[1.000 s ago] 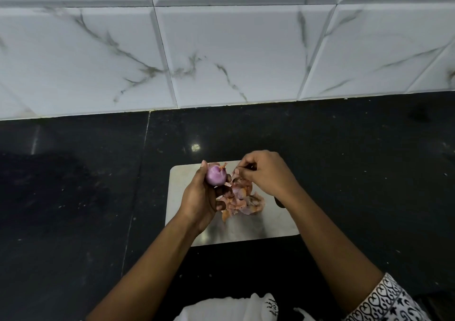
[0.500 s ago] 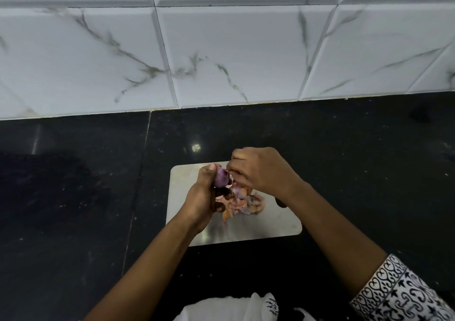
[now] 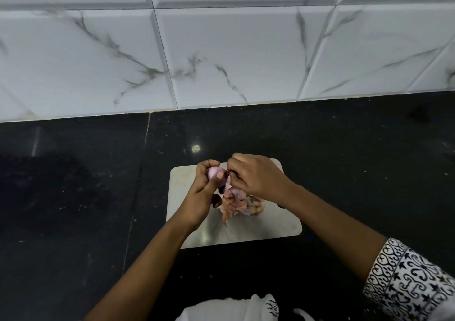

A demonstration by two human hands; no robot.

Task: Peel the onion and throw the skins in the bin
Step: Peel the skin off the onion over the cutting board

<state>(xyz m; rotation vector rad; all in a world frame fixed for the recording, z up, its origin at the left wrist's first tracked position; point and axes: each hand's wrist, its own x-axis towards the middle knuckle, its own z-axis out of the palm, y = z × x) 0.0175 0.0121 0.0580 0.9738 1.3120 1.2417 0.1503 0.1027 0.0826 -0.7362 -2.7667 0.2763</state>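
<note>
A small pinkish-purple onion [image 3: 214,173] is held in my left hand [image 3: 203,192], above the far left part of a steel cutting board [image 3: 258,229]. My right hand [image 3: 256,178] is closed right beside the onion, its fingertips pinching at the onion's right side, where a bit of skin shows. A pile of pink and orange onion skins [image 3: 240,203] lies on the board under both hands. No bin is in view.
The board rests on a black stone counter [image 3: 73,197] that ends at a white marble-tiled wall [image 3: 221,50]. A dark handle end [image 3: 280,206] peeks out under my right wrist. White cloth [image 3: 229,308] shows at the bottom edge.
My right hand moved up from the skin pile to the onion's side. My left hand turned the onion, so its fingers now cover more of it.
</note>
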